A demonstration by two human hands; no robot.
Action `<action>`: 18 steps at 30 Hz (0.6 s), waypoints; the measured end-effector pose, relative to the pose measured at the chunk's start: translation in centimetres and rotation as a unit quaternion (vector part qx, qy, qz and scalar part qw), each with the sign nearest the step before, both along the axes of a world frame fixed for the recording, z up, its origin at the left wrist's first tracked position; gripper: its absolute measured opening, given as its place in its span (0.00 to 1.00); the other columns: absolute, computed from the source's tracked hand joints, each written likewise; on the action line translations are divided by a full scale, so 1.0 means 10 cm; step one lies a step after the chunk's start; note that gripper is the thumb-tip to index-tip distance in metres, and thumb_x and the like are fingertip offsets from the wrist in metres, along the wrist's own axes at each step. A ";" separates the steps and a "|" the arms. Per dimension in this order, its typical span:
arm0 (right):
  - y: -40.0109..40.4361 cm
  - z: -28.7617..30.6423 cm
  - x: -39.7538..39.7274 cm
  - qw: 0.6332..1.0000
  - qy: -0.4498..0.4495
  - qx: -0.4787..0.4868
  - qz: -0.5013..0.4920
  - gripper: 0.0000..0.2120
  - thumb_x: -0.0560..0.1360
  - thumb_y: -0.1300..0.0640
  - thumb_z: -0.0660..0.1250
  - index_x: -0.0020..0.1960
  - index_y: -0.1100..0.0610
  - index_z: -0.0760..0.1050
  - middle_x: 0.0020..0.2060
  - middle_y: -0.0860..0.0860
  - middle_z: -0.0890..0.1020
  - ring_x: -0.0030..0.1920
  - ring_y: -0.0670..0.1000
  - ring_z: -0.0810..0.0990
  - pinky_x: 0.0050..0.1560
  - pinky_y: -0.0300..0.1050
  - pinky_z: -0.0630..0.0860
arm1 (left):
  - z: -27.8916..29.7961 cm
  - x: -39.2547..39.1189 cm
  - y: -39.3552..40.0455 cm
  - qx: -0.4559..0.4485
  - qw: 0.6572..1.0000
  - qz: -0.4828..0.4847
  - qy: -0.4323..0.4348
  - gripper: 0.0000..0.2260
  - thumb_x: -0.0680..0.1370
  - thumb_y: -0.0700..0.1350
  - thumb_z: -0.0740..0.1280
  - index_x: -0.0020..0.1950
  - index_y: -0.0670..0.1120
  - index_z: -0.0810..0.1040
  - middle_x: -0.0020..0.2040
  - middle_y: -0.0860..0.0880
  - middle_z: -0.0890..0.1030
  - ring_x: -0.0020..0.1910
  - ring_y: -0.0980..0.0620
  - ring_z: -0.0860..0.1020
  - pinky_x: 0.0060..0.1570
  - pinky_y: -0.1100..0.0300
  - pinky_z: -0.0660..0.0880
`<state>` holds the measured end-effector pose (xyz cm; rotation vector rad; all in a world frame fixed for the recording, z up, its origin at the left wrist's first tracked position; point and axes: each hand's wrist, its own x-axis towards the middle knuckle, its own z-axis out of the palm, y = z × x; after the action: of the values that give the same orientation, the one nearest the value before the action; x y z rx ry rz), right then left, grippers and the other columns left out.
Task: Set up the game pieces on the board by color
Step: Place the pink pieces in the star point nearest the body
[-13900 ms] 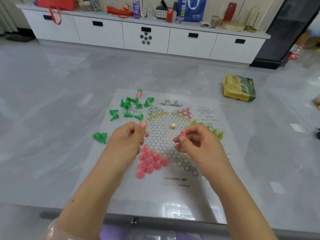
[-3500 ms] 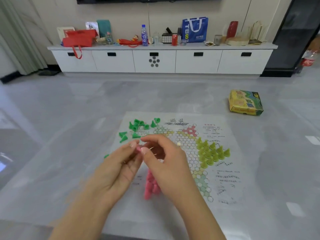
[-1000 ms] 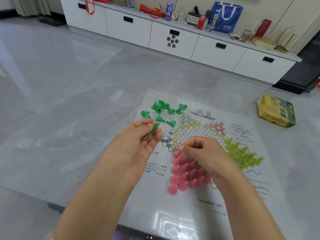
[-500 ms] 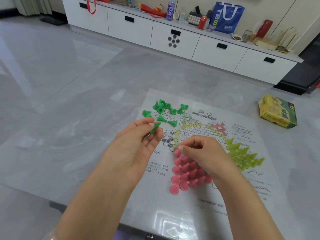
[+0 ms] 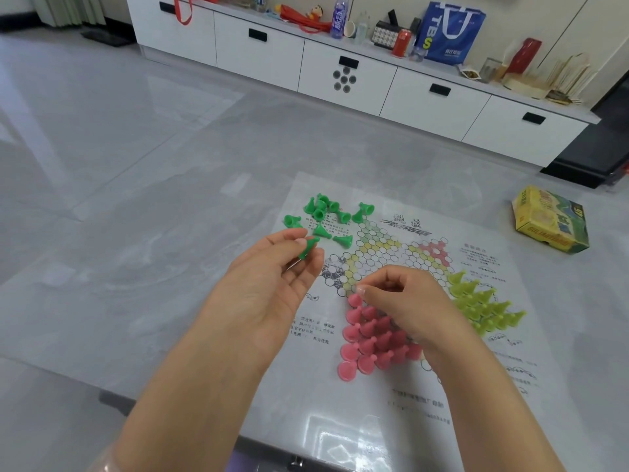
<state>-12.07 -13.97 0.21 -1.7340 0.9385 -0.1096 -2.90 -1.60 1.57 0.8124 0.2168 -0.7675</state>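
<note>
On the paper board (image 5: pixel 401 264), the left hand (image 5: pixel 272 284) pinches a green piece (image 5: pixel 308 248) in a narrow grip, the right hand (image 5: pixel 405 301) grips a pink piece (image 5: pixel 355 299) atop the near pink cluster (image 5: pixel 374 338); far right, a blue bag (image 5: pixel 449 32) reads "TBS"

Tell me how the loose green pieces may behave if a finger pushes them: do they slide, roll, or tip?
The green pieces look like small, light plastic cones. Several already lie on their sides, so they probably tip easily. A fallen one would likely roll in a curve on the glossy board sheet.
</note>
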 end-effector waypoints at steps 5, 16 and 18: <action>0.00 0.00 -0.01 1.000 0.006 -0.014 0.005 0.05 0.72 0.65 0.67 0.38 0.59 0.79 0.33 0.55 0.83 0.24 0.46 0.76 0.26 0.40 0.72 | 0.00 0.00 0.00 0.001 1.000 0.001 0.001 0.09 0.75 0.31 0.61 0.37 0.39 0.77 0.31 0.45 0.80 0.26 0.54 0.80 0.28 0.67 0.77; -0.03 0.13 -0.03 0.994 -0.078 -0.068 -0.018 0.08 0.77 0.55 0.62 0.43 0.50 0.79 0.38 0.41 0.81 0.38 0.37 0.77 0.40 0.32 0.71 | -0.01 -0.01 0.00 -0.010 0.999 -0.032 -0.020 0.08 0.75 0.31 0.61 0.39 0.39 0.76 0.32 0.45 0.82 0.30 0.53 0.81 0.30 0.65 0.78; 0.03 0.25 -0.03 0.985 -0.151 -0.077 0.023 0.07 0.76 0.54 0.62 0.45 0.49 0.80 0.36 0.41 0.81 0.38 0.35 0.77 0.43 0.31 0.73 | -0.02 -0.04 -0.02 -0.014 0.998 -0.058 -0.036 0.06 0.75 0.32 0.61 0.41 0.40 0.76 0.33 0.44 0.83 0.33 0.52 0.83 0.33 0.64 0.80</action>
<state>-12.38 -13.68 2.70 -1.8172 0.6808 -0.4119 -3.31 -1.76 1.42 0.8298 0.0953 -0.8482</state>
